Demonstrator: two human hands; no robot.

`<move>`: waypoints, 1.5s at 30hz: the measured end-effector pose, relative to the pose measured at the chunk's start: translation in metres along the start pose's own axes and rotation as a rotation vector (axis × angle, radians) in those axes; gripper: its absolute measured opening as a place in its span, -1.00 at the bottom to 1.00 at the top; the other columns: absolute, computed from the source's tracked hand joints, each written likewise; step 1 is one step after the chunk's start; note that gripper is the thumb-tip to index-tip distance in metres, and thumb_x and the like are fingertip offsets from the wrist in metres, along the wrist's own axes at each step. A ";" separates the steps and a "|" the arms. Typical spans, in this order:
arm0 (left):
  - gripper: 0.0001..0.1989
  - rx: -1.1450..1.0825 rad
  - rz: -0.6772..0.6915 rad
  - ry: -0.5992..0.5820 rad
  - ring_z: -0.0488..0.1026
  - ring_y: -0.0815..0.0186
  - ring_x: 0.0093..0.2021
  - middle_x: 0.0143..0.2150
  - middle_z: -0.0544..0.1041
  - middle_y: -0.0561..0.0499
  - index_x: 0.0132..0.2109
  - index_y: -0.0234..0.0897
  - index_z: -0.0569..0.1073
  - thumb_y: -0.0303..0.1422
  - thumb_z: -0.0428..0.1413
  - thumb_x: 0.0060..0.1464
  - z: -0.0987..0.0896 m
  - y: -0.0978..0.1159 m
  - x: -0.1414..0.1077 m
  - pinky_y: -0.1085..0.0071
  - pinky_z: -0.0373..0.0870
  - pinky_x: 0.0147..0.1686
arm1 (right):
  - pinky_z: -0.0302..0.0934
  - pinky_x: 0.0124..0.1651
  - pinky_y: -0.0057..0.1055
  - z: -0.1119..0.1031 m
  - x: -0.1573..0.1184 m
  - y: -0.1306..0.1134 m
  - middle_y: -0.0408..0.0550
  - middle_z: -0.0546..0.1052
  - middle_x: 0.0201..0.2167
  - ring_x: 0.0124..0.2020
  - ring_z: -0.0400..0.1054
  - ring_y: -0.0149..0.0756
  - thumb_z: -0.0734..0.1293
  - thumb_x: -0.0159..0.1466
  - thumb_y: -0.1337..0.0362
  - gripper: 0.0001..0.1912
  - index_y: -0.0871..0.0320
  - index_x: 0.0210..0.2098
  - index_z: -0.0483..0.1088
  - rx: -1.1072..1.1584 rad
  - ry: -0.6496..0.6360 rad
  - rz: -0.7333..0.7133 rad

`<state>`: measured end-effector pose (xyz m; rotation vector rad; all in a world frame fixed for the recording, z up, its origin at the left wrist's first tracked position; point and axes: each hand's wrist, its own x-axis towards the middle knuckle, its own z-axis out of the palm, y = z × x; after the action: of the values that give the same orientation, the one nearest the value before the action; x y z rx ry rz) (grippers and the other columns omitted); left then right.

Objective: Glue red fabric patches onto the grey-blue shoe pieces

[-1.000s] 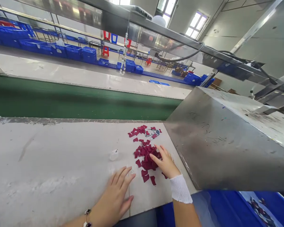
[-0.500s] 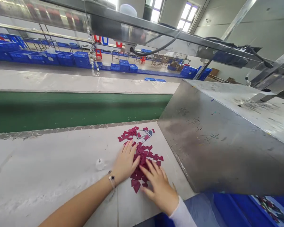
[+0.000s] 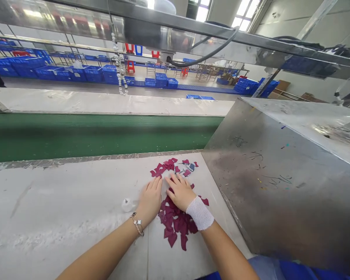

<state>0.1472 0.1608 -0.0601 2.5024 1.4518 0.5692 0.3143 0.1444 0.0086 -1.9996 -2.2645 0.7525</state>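
Observation:
A loose heap of small maroon flat pieces [image 3: 172, 221] lies on the pale worktop, some overlapping. My left hand [image 3: 150, 199] rests at the heap's left edge, palm down, fingers stretched out and side by side. My right hand [image 3: 179, 193], with a white mesh band [image 3: 200, 213] round the wrist, lies over the heap's upper part, fingers stretched forward. Whatever is under its palm is hidden. Beyond the fingertips is a second group of maroon pieces [image 3: 164, 166]. To its right, dark blue and white pieces [image 3: 191, 167] mix with maroon ones.
A small whitish round container [image 3: 127, 205] stands left of my left hand. A large metal box [image 3: 268, 179] borders the worktop [image 3: 61, 202] on the right. Behind runs a green belt [image 3: 105, 134]; a metal beam with a hanging cable [image 3: 204, 58] crosses above.
My right hand has moved up and left across the heap, close to my left hand. The heap's near pieces now show more. The view has shifted slightly.

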 end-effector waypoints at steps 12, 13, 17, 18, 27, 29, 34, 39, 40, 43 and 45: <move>-0.38 0.063 -0.307 0.158 -0.16 -0.35 0.43 0.45 -0.03 -0.44 0.38 -0.46 0.15 -0.22 -0.01 0.28 0.023 0.012 0.067 -0.29 -0.03 0.29 | -0.09 0.31 0.17 0.001 -0.017 0.031 0.12 0.07 0.40 0.37 -0.09 0.21 0.17 0.40 0.18 -0.51 0.03 0.29 0.27 0.028 0.013 0.072; -0.37 0.062 -0.313 0.154 -0.10 -0.34 0.42 0.43 0.02 -0.46 0.36 -0.48 0.17 -0.20 0.01 0.27 0.025 0.012 0.074 -0.26 0.00 0.30 | -0.05 0.30 0.14 0.001 -0.017 0.030 0.11 0.11 0.38 0.36 -0.05 0.18 0.20 0.38 0.18 -0.52 0.02 0.28 0.29 0.046 0.001 0.047; -0.47 0.028 -0.231 0.108 0.09 -0.14 0.40 0.39 0.20 -0.31 0.31 -0.37 0.29 -0.25 0.02 0.27 0.026 0.017 0.095 -0.03 0.10 0.33 | -0.08 0.37 0.00 -0.008 -0.039 0.035 -0.04 0.13 0.39 0.39 -0.08 0.02 0.23 0.37 0.17 -0.49 -0.04 0.30 0.25 0.158 -0.003 -0.017; -0.48 0.015 -0.212 0.102 0.08 -0.15 0.40 0.38 0.20 -0.32 0.31 -0.39 0.28 -0.27 0.00 0.28 0.024 0.021 0.095 -0.05 0.09 0.33 | -0.14 0.40 -0.04 -0.013 -0.052 0.043 -0.06 0.10 0.40 0.41 -0.11 -0.02 0.22 0.38 0.17 -0.49 -0.03 0.31 0.23 0.191 0.031 0.008; -0.54 -0.368 0.477 -0.077 0.08 -0.05 0.38 0.33 0.22 -0.30 0.22 -0.39 0.30 -0.19 -0.09 0.32 -0.013 0.119 0.014 0.00 0.05 0.35 | 0.39 -0.08 -0.22 0.050 -0.345 0.114 -0.06 0.53 -0.27 -0.23 0.47 -0.28 0.18 0.49 0.14 -0.70 0.24 -0.12 0.43 0.603 0.194 0.771; -0.64 -0.453 0.699 -0.311 0.23 0.07 0.28 0.22 0.36 -0.21 0.14 -0.29 0.34 -0.21 -0.10 0.34 -0.016 0.153 -0.017 0.07 0.12 0.31 | 0.42 -0.16 -0.26 0.093 -0.399 0.101 -0.08 0.53 -0.28 -0.29 0.47 -0.30 0.25 0.46 0.12 -0.71 0.24 -0.13 0.44 0.675 0.186 0.928; -0.76 -0.320 1.016 -0.893 0.47 0.21 -0.01 -0.05 0.55 -0.04 -0.02 -0.17 0.42 -0.34 -0.12 0.36 0.018 0.244 -0.079 0.21 0.34 0.09 | 0.41 -0.06 -0.17 0.176 -0.464 0.115 0.01 0.50 -0.06 -0.12 0.46 -0.21 0.32 0.42 0.18 -0.73 0.22 0.01 0.40 0.677 0.172 1.259; -0.71 -0.084 1.078 -1.119 0.48 0.15 0.02 0.04 0.50 -0.12 0.09 -0.31 0.41 -0.35 0.12 0.24 0.115 0.328 -0.121 0.12 0.42 0.05 | 0.29 0.12 0.02 0.217 -0.493 0.190 0.09 0.34 0.18 0.12 0.33 -0.04 0.35 0.39 0.19 -0.60 0.16 0.17 0.31 0.543 0.139 1.480; -0.66 -0.038 1.083 -1.159 0.47 0.14 0.03 0.08 0.47 -0.14 0.11 -0.32 0.40 -0.32 0.14 0.23 0.135 0.341 -0.130 0.09 0.43 0.05 | 0.27 0.15 0.05 0.222 -0.498 0.207 0.09 0.32 0.21 0.14 0.30 -0.02 0.35 0.38 0.19 -0.58 0.15 0.19 0.30 0.516 0.126 1.506; -0.59 0.080 1.093 -1.247 0.40 0.08 0.13 0.21 0.37 -0.16 0.17 -0.28 0.37 -0.29 0.17 0.22 0.183 0.369 -0.159 0.03 0.43 0.06 | 0.23 0.17 0.08 0.235 -0.511 0.252 0.09 0.29 0.24 0.17 0.27 0.01 0.34 0.38 0.17 -0.56 0.14 0.21 0.28 0.464 0.075 1.540; -0.58 0.157 1.083 -1.269 0.34 0.02 0.19 0.26 0.31 -0.17 0.18 -0.27 0.37 -0.29 0.17 0.21 0.204 0.378 -0.173 -0.02 0.41 0.09 | 0.27 0.14 0.05 0.245 -0.519 0.276 0.09 0.32 0.20 0.13 0.31 -0.02 0.34 0.39 0.17 -0.58 0.15 0.19 0.29 0.462 0.026 1.532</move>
<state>0.4547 -0.1735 -0.1523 2.5741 -0.3336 -0.9411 0.5800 -0.4093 -0.1596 -3.0023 -0.0483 1.0183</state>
